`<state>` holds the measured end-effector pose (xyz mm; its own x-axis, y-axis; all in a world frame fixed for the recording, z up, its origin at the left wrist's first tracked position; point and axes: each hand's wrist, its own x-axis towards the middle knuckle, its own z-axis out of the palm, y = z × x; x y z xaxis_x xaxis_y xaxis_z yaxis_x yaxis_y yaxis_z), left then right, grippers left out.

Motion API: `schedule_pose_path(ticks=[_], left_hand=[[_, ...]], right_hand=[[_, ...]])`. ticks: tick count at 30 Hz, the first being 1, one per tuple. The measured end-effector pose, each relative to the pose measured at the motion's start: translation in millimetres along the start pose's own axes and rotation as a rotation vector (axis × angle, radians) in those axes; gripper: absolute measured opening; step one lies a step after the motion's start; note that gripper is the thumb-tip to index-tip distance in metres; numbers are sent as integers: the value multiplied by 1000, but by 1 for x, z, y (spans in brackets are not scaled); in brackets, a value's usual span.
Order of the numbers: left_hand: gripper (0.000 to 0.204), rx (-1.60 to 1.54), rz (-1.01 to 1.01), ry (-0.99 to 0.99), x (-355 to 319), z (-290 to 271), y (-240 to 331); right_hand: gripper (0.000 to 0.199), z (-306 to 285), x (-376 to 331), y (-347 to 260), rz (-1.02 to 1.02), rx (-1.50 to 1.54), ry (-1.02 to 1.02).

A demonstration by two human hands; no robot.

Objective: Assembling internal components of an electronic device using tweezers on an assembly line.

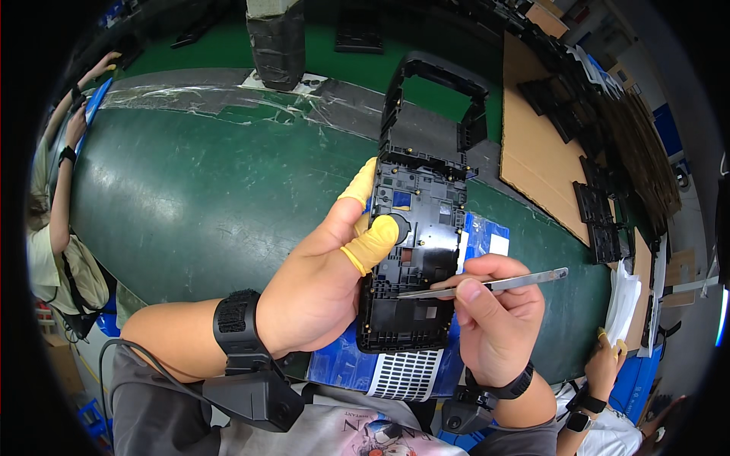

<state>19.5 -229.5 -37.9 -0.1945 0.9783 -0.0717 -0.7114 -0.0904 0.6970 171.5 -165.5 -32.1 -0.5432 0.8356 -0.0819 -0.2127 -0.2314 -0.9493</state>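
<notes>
A long black plastic frame (414, 228) was held upright above the green tabletop (198, 197), roughly mid-picture. The left hand (319, 289) was closed around the frame's left edge, thumb and forefinger (both capped in yellow finger cots (372, 243)) pressed on its face near a round opening. The right hand (494, 319), just right of the frame's lower half, was closed on a pair of metal tweezers (494, 285), pinched between thumb and fingers. The tweezer tips were laid against the frame's lower section, touching or nearly so; exact contact could not be told.

Directly below the frame, a blue sheet (479, 235) and a white perforated sheet (407, 374) were seen on the tabletop. Black wrist straps (237, 323) were worn on both forearms, with small camera units hung under them.

Right of the frame, brown cardboard (532, 159) carried more black plastic parts (601, 220). Behind the frame, clear plastic film (228, 102) was stretched across the tabletop. Far left of the frame, another person's arm (61, 190) was seen at the tabletop edge; at lower right, another person's hand (604, 365).
</notes>
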Motion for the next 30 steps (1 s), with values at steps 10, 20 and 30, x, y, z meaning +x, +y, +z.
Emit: schedule_pose_path(ticks=[10,20,30], left_hand=[[57,6,-3,9,-1,-3,-2],[62,-51,-24,-6,0,-3,0],[100,138,19,-19,-1,-4,6]], right_hand=[[21,0,-1,-1,-3,29,-60],[20,5,1,2,-3,-81,34],[19,-3,8,-2,-48,30,29]])
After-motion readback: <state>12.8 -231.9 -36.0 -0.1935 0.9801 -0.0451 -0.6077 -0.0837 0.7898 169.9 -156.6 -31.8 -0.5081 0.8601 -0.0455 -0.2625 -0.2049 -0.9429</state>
